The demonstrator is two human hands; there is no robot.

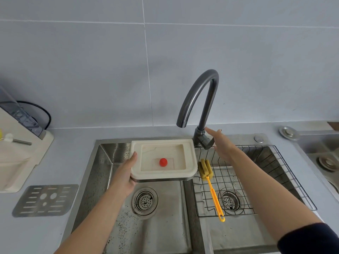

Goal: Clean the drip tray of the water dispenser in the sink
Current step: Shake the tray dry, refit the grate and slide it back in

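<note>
Your left hand [126,173] grips the drip tray [162,159] by its left edge, thumb on the rim, and holds it roughly level above the left basin of the sink [102,162]. A small red float [163,162] sits in the tray's recess. Your right hand [219,143] holds nothing; its fingers are spread and extended toward the tap [199,101], with the handle [206,141] just beside the palm. Whether the palm touches the handle cannot be told.

The step in hand appears to be starting the water.

1. Note that the spout points down behind the tray's right rear corner. Before opening the tap, shift the tray so that its recess lies under the outlet, or swing the spout over it.
2. Open the handle gently. A hard stream on a shallow tray will likely splash onto the counter.
3. Keep the tray level while it fills, then tilt it toward the drain [145,200] to empty it.
4. Watch the red float; it may lift out when the tray is tipped.

The yellow-handled sponge brush [211,184] lies on the wire rack [256,180] in the right basin, within reach for scrubbing. The metal grille [45,199] rests on the counter to the left.
</note>
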